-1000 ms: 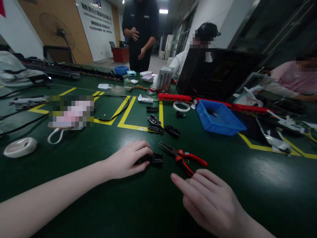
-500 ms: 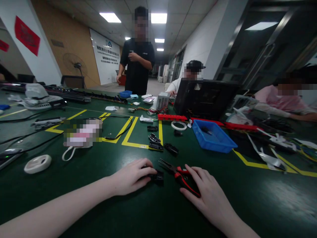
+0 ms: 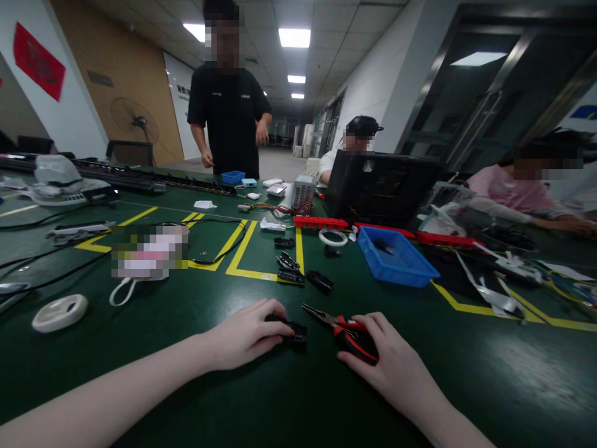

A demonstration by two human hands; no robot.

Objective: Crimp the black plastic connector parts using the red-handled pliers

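Observation:
My left hand (image 3: 249,336) is closed on a small black plastic part (image 3: 297,336), whose right end sticks out past the fingertips just above the green table (image 3: 252,404). Long-nose pliers (image 3: 347,336) with red and black handles are gripped in my right hand (image 3: 387,361). Their jaws (image 3: 317,313) look slightly parted and point up and left, apart from the part. Beyond my hands lie several similar black parts, among them one dark piece (image 3: 319,281) nearest the pliers and another (image 3: 284,242) farther back.
A blue tray (image 3: 396,274) with a dark item inside stands right of the parts, near a white tape ring (image 3: 333,237). At left lie a white oval object (image 3: 60,312) and cables. A person in black (image 3: 228,118) stands across the table; two others sit at the right.
The view has shifted slightly. The pliers' handles have closed somewhat in my right hand. My left hand stays on the black part. The standing person has moved closer and lowered a raised hand.

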